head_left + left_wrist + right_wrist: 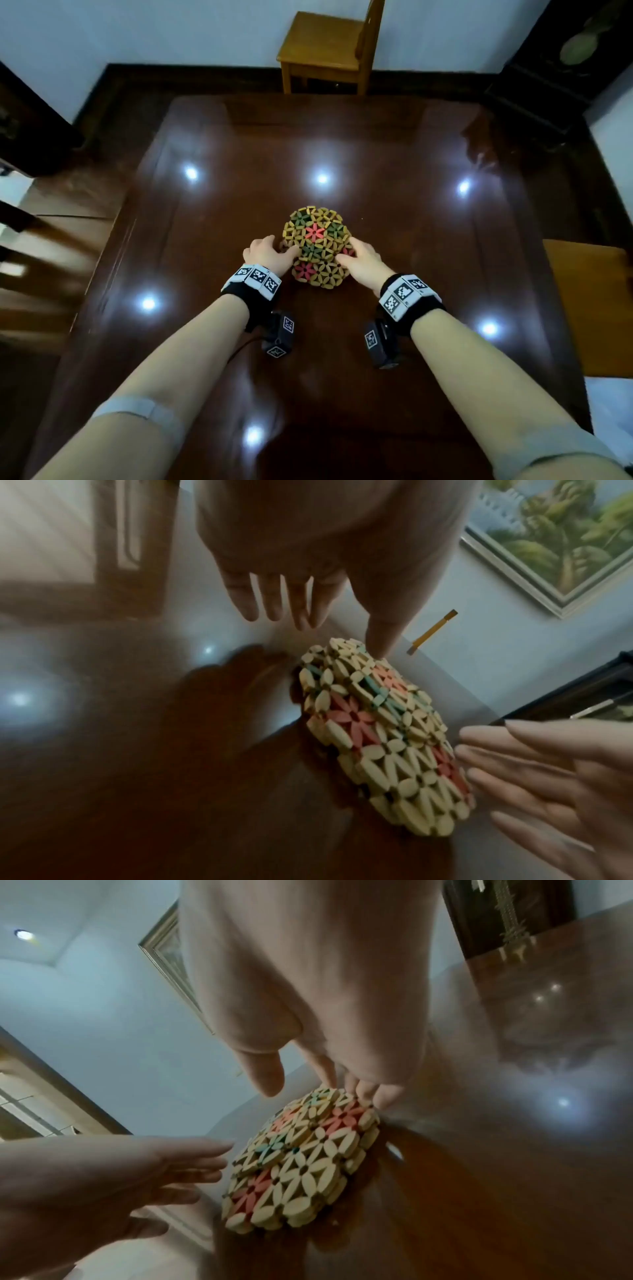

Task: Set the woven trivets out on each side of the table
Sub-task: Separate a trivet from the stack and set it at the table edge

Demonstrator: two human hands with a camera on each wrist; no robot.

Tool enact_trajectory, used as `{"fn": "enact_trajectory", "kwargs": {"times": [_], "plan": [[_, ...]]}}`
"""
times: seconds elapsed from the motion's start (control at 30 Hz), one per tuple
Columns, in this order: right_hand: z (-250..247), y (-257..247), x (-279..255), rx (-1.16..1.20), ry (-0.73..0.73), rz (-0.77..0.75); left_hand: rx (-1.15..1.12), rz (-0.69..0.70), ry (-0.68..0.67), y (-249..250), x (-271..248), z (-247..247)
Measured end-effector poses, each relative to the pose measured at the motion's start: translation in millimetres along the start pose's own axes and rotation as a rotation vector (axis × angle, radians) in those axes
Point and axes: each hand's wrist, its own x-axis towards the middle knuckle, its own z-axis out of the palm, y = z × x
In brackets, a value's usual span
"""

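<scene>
Trivets stacked mid-table, left hand and right hand flanking, fingers straight.

One stack of woven trivets; how many it holds cannot be told. Two hands, one dark table, two wooden chairs.

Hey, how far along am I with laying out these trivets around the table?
Done: nothing yet; no trivet lies at any side of the table. In hand: the trivets sit in one pile at the middle, left hand and right hand at either edge, fingers touching but not clearly gripping. Left: split the pile and place one at each side.
</scene>
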Motion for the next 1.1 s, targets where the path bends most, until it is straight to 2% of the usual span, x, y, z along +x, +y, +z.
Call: {"fn": "enact_trajectory", "kwargs": {"times": [0.1,0.23,0.33,0.4,0.5,0.6,0.7,0.77,0.9,0.97,1.1], "plan": [[4,-5,3,0.015,-0.046,-0.042,0.14,0.019,-0.065,2,-2,6],[14,-6,16,0.097,-0.013,-0.011,0.093,0.044,0.044,2,-1,14],[18,-3,24,0.337,0.043,0.012,-0.01,0.127,0.178,6,2,17],[19,-2,25,0.562,0.074,0.029,-0.092,0.171,0.213,11,-1,20],[16,-8,24,0.827,0.117,0.045,-0.267,0.169,0.162,15,-4,23],[13,-13,20,1.008,0.192,0.051,-0.584,0.121,0.102,17,-10,19],[8,-12,2,1.179,0.26,0.061,-0.814,0.095,-0.044,11,-21,18],[9,-7,-16,1.166,0.271,0.075,-0.887,0.099,-0.156,4,-37,17],[27,12,-63,0.998,0.282,0.116,-0.76,0.116,-0.302,-29,-79,13],[41,27,-88,0.933,0.281,0.126,-0.73,0.086,-0.323,-52,-98,13],[79,53,-131,0.818,0.254,0.148,-0.583,0.125,-0.307,-99,-125,18]]}}
